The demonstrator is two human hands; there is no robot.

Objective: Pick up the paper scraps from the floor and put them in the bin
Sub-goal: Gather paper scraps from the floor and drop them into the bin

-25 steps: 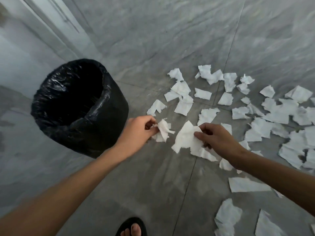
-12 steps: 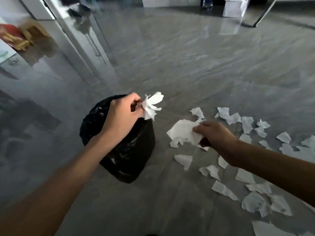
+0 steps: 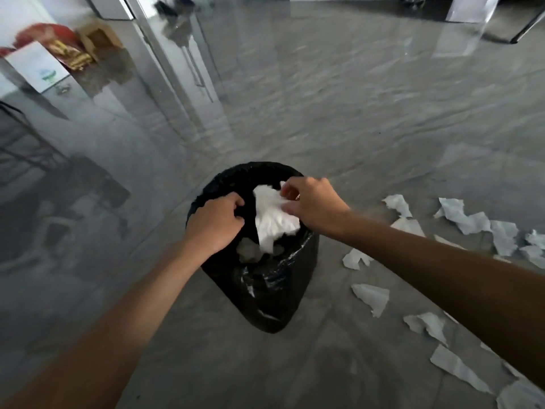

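A bin lined with a black bag [image 3: 274,299] stands on the grey floor in the middle of the head view. Both hands hover over its mouth. My right hand [image 3: 314,206] pinches a large white paper scrap [image 3: 274,222] that hangs down into the opening. My left hand [image 3: 216,222] is above the bin's left rim, with thumb and curled fingers slightly apart and no paper visible in it. Pale scraps [image 3: 250,250] lie inside the bin below it. Several more paper scraps [image 3: 371,296] are scattered on the floor to the right.
The glossy grey tile floor [image 3: 324,113] stretches ahead. A white box [image 3: 37,69] and red packaging [image 3: 56,39] sit at the far left by a white door frame [image 3: 177,69]. A dark furniture leg [image 3: 528,28] shows at the top right.
Both hands moved from the scrap pile to above the bin. The left hand's small scrap is gone from its fingers. The right hand carried its large scrap over the opening.
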